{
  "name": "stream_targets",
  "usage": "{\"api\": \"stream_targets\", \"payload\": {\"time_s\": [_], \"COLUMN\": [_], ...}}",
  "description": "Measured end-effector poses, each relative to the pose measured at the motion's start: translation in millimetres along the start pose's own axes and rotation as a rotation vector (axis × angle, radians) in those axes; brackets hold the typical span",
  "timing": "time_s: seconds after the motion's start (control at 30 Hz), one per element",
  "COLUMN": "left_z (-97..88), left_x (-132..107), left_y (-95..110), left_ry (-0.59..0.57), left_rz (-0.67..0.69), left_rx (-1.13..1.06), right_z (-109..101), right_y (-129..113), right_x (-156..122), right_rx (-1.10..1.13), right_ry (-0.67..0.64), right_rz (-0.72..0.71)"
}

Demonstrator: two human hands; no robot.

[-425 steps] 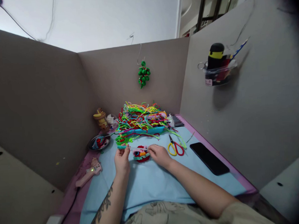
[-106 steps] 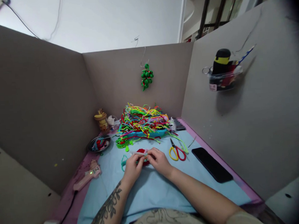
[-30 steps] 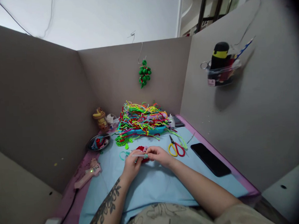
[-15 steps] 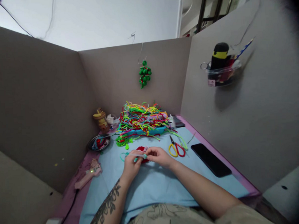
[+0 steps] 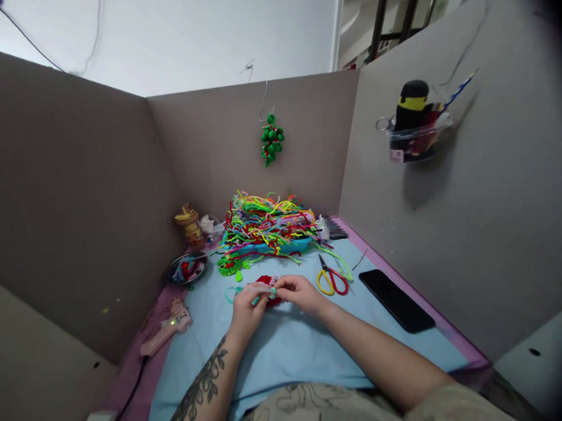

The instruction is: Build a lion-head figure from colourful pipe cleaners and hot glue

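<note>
My left hand (image 5: 246,308) is closed on a slim whitish, translucent strip (image 5: 257,289) and a teal pipe cleaner, whose loop (image 5: 231,294) sticks out on the left. At the strip's right end, a small teal bit (image 5: 273,292) lies between the hands. The fingers of my right hand (image 5: 300,291) are pinched against that teal bit. Behind and under the fingers, a red fuzzy piece (image 5: 266,279) with a pinkish part lies on the blue cloth (image 5: 312,353), mostly hidden by my hands.
Scissors (image 5: 332,280) and a black phone (image 5: 396,300) lie to the right. A blue tray (image 5: 290,246) heaped with pipe cleaners stands behind, a green fuzzy figure (image 5: 230,264) before it. At left are a metal bowl (image 5: 171,276) and a pink glue gun (image 5: 162,335). Grey panels surround the table.
My right fingertips have shifted very slightly at the teal bit. Both hands otherwise stay in the same place, and the objects around them are unmoved.
</note>
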State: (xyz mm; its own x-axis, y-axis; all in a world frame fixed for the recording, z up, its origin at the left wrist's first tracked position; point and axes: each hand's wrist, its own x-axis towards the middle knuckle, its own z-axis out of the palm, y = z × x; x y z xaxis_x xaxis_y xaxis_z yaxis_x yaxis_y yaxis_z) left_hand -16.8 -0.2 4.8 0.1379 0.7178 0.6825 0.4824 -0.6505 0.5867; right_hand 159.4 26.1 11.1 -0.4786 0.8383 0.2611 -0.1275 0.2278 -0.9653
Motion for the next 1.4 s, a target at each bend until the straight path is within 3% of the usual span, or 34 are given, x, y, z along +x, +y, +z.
{"api": "stream_targets", "payload": {"time_s": [0.23, 0.43, 0.63, 0.83, 1.13, 1.3, 1.4], "left_z": [4.5, 7.0, 8.3, 10.3, 12.3, 8.6, 5.3], "left_x": [-0.2, 1.5, 1.5, 3.3, 2.5, 1.0, 0.6], "left_y": [1.8, 4.1, 4.0, 1.9, -1.2, -3.7, -2.5], "left_ry": [0.026, 0.0, -0.016, -0.014, 0.034, 0.037, -0.018], "left_rz": [-0.161, -0.272, -0.45, -0.586, -0.567, -0.413, -0.269], "left_rx": [0.034, -0.09, -0.273, -0.449, -0.449, -0.333, -0.196], "right_z": [7.8, 14.3, 16.1, 18.3, 20.1, 20.4, 19.3], "right_y": [1.2, 1.8, 5.8, -0.4, 4.4, 6.2, 5.5], "right_x": [0.0, 0.3, -1.1, -5.9, -7.4, -8.2, -6.6], "right_rx": [-0.172, -0.512, -0.723, -1.04, -1.074, -0.833, -0.625], "right_ry": [0.181, 0.356, 0.365, 0.376, 0.362, 0.294, 0.286], "right_rz": [-0.081, -0.318, -0.544, -0.665, -0.736, -0.677, -0.528]}}
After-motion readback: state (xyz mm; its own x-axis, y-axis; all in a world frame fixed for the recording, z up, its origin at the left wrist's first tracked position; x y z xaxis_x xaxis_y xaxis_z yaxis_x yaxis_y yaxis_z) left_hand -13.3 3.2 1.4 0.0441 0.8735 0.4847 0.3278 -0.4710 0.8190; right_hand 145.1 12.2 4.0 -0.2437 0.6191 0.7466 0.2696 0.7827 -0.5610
